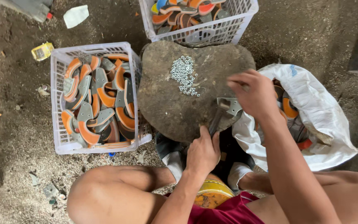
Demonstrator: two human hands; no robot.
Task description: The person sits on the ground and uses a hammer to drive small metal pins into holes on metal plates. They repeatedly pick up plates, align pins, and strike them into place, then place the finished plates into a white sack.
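My left hand (203, 152) is closed round the hammer (224, 111) handle at the stone block's (170, 103) near edge; steel head, heavy, rigid. My right hand (254, 94) hovers half-curled over the head; whether it pinches anything, I cannot tell. Grip low on the handle.

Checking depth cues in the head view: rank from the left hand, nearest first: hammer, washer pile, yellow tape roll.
1. hammer: in the left hand, on the stone's near edge.
2. washer pile: up on the stone.
3. yellow tape roll: far left on the ground.
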